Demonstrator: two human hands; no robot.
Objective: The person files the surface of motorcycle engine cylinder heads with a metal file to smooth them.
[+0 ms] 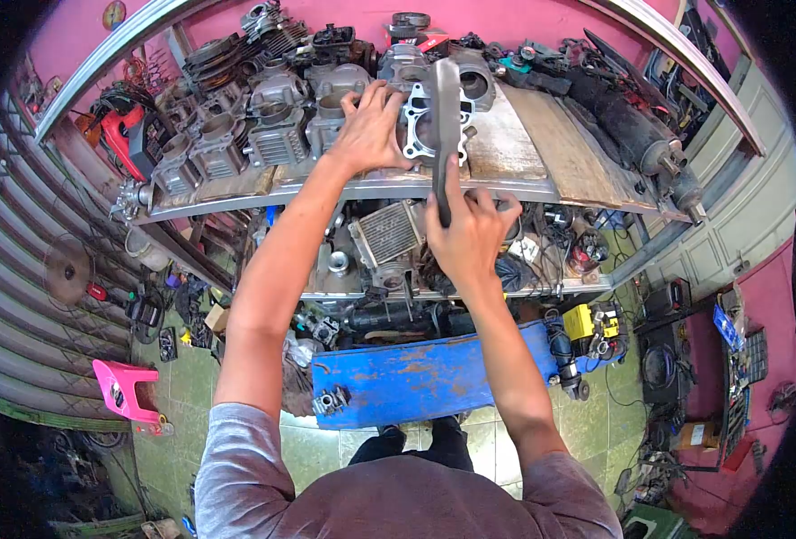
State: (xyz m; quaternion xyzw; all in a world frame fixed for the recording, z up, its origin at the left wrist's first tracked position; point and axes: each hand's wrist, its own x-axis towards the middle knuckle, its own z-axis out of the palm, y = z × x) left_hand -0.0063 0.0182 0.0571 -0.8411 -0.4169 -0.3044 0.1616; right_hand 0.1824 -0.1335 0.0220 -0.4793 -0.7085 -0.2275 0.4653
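An engine cylinder block (pixel 422 135) with a bright, flat top face sits at the front edge of the upper shelf. My left hand (pixel 368 130) is braced against its left side, the thumb at its lower corner and the fingers bent toward its far side. A long, flat grey file (pixel 448 103) stretches across the block's face and hides part of its bore. Wrapped round the near end of the file is my right hand (pixel 472 229), with the index finger laid along it.
More cylinder blocks (pixel 218 144) crowd the shelf at left. Wooden boards (pixel 555 139) and exhaust mufflers (pixel 632 126) lie at right. A lower shelf holds a finned engine part (pixel 386 235). Below are a blue bench (pixel 416 377), a pink stool (pixel 119 386) and a yellow box (pixel 587 323).
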